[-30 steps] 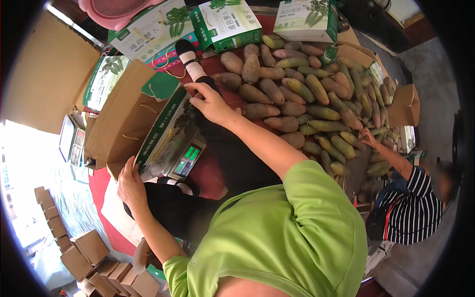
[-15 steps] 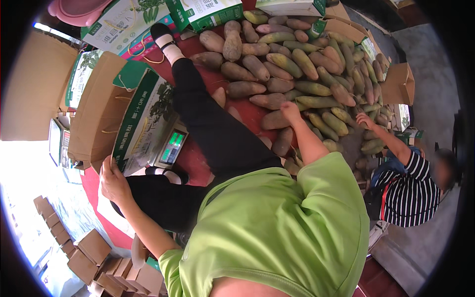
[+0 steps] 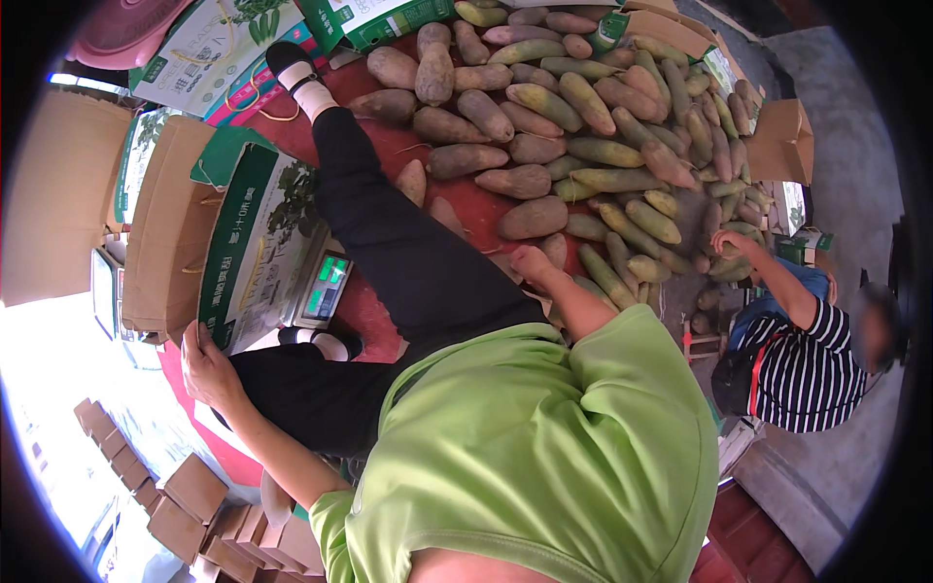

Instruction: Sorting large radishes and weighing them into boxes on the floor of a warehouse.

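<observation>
My left hand (image 3: pixel 209 369) grips the lower corner of an open cardboard carton (image 3: pixel 258 253), thumb over its green-and-white printed side. The carton stands tilted on a scale with a lit green display (image 3: pixel 327 287), beside my bent leg. My right hand (image 3: pixel 535 264) is closed at the near edge of a heap of radishes (image 3: pixel 573 155), green and reddish and dusted with soil. Its fingers are curled, and what they hold, if anything, is hidden. A radish (image 3: pixel 555 250) lies right against that hand, with a larger brownish radish (image 3: pixel 532 219) just beyond.
Printed cartons (image 3: pixel 389 21) line the far side, with a pink basin (image 3: pixel 126 34) at far left. Another person in a striped shirt (image 3: pixel 802 374) reaches into the heap from the right. Small brown boxes (image 3: pixel 194 486) are stacked at lower left. Red sheeting (image 3: pixel 360 83) covers the floor.
My right hand has drawn back from the heap, nearer to my body and a little leftward. The left hand keeps its hold on the carton. The view has shifted slightly.
</observation>
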Demonstrator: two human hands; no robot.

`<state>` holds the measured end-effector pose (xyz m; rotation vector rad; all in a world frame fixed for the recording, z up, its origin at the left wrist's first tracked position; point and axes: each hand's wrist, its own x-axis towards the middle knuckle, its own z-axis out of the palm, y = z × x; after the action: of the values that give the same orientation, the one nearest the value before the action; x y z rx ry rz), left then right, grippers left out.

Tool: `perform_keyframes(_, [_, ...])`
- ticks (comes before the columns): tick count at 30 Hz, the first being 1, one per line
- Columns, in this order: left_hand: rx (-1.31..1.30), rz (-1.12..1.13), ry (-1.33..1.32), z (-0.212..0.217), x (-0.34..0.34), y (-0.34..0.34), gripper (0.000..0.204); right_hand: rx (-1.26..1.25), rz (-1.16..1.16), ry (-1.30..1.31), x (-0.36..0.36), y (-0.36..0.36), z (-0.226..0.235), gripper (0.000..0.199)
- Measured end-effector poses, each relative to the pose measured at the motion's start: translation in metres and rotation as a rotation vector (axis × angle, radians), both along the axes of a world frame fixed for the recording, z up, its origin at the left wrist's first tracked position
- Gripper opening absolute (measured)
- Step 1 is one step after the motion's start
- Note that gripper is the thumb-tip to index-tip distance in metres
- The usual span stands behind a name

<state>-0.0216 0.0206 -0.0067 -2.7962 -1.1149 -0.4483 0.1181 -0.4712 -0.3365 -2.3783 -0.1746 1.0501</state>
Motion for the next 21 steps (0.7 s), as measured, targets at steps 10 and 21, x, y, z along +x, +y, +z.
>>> perform_keyframes(10, [0.017,0.0,-0.021,-0.001,0.006,-0.002,0.02,0.146,-0.374,0.072,0.083,0.047,0.015,0.018])
perform_keyframes(21, [0.0,-0.019,-0.039,0.005,0.014,-0.009,0.017,-0.067,-0.045,-0.351,0.148,0.111,0.041,0.032])
